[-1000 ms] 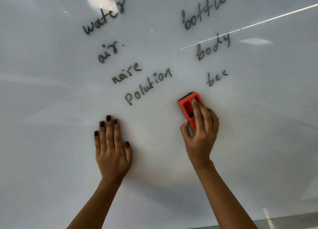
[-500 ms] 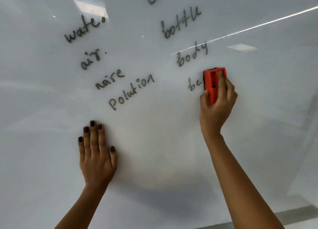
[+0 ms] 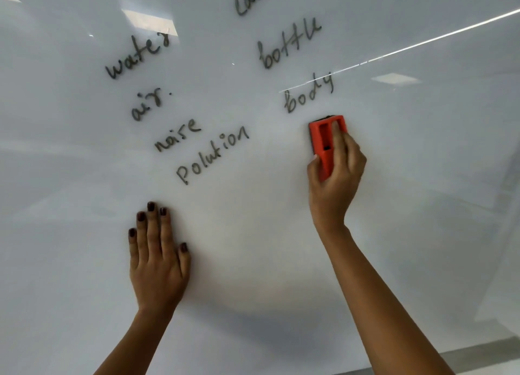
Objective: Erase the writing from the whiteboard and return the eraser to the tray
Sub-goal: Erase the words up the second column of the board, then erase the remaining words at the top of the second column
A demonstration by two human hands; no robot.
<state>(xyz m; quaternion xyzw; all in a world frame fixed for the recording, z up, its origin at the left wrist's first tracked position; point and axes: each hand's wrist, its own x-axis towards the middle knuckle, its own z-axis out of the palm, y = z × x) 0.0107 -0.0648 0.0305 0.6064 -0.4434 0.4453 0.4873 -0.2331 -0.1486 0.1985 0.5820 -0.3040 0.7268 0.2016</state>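
Observation:
A white whiteboard (image 3: 422, 177) fills the view. Black handwritten words remain on it: "water" (image 3: 138, 58), "air" (image 3: 147, 105), "noise" (image 3: 177, 135), "polution" (image 3: 211, 158), "bottle" (image 3: 288, 46), "body" (image 3: 308, 96) and a cut-off word (image 3: 254, 1) at the top. My right hand (image 3: 336, 177) presses an orange eraser (image 3: 323, 142) flat on the board just below "body". My left hand (image 3: 157, 256) lies flat on the board below "polution", fingers spread, holding nothing. No tray is in view.
Ceiling lights reflect in the glossy board as bright patches (image 3: 150, 22) and a long white streak (image 3: 422, 42). The board's lower edge with a grey strip (image 3: 478, 355) shows at the bottom right.
My right hand carried the eraser up from the lower middle to the word "bec" and wiped leftward across it; that word is gone. My left hand stayed flat on the board.

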